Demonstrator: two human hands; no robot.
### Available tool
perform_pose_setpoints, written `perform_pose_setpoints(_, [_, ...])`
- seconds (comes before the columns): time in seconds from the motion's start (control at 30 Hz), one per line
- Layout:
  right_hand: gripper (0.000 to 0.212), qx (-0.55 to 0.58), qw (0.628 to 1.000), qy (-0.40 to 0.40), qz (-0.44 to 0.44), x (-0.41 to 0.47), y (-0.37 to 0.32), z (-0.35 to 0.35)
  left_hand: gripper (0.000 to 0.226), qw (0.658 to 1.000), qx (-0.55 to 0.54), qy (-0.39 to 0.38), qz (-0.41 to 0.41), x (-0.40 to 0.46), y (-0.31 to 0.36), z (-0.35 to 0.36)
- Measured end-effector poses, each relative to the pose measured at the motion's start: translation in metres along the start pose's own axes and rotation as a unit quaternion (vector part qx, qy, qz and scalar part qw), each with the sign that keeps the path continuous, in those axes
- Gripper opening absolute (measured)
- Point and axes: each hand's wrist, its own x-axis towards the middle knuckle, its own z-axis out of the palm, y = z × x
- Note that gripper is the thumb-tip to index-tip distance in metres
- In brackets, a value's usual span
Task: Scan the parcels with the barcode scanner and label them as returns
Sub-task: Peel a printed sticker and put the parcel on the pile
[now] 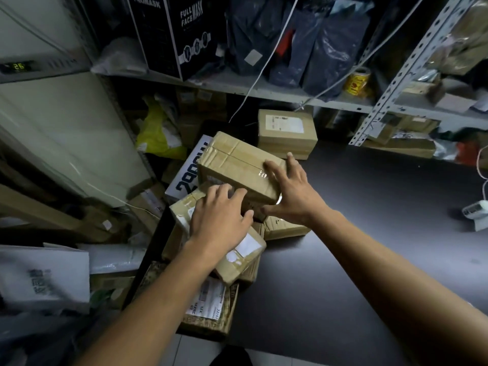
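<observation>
A taped brown cardboard parcel (235, 165) lies tilted on top of a pile of parcels at the left edge of the dark table (369, 233). My right hand (287, 191) grips its near right corner, fingers spread over the top and thumb under the front edge. My left hand (219, 215) rests with spread fingers on the parcel's front face and on a smaller parcel (184, 210) below it. Another small labelled parcel (243, 252) lies under my left wrist. The white barcode scanner (478, 212) stands at the table's right edge.
A labelled brown box (286, 132) stands at the back of the table under the metal shelf (264, 92). A roll of yellow stickers (357, 81) sits on that shelf. A flat woven-pattern parcel (211, 310) lies at the front. Boxes and bags crowd the floor at left.
</observation>
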Motion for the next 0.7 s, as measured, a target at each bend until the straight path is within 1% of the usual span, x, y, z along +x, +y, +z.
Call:
perform_pose_setpoints(0.07, [0.104, 0.029, 1.000, 0.005, 0.004, 0.004, 0.001, 0.000, 0.053, 1.000, -0.001, -0.005, -0.003, 0.002, -0.002, 0.001])
perform_pose_setpoints(0.1, [0.101, 0.047, 0.999, 0.021, 0.003, 0.005, 0.000, -0.001, 0.053, 1.000, 0.000, -0.006, -0.005, 0.002, -0.003, 0.001])
perform_pose_setpoints(0.23, [0.095, 0.099, 0.988, 0.122, -0.006, -0.004, 0.005, -0.010, 0.052, 1.000, -0.006, 0.000, -0.007, 0.002, -0.001, -0.001])
perform_pose_setpoints(0.3, [0.093, 0.146, 0.976, 0.160, 0.005, -0.014, 0.015, -0.019, 0.050, 1.000, -0.026, 0.009, -0.010, 0.001, 0.007, -0.003])
perform_pose_setpoints(0.37, [0.091, 0.209, 0.962, 0.174, 0.023, -0.030, 0.028, -0.027, 0.048, 0.998, -0.050, 0.017, -0.013, 0.002, 0.021, -0.004])
perform_pose_setpoints(0.43, [0.088, 0.243, 0.951, 0.186, 0.047, -0.051, 0.044, -0.031, 0.049, 0.997, -0.076, 0.014, -0.017, 0.002, 0.041, -0.002])
perform_pose_setpoints(0.6, [0.087, 0.254, 0.937, 0.216, 0.102, -0.117, 0.090, -0.026, 0.058, 0.994, -0.103, -0.005, 0.019, -0.012, 0.094, 0.016])
perform_pose_setpoints(0.7, [0.087, 0.262, 0.932, 0.219, 0.121, -0.158, 0.114, -0.020, 0.065, 0.989, -0.141, -0.028, 0.023, -0.021, 0.126, 0.037])
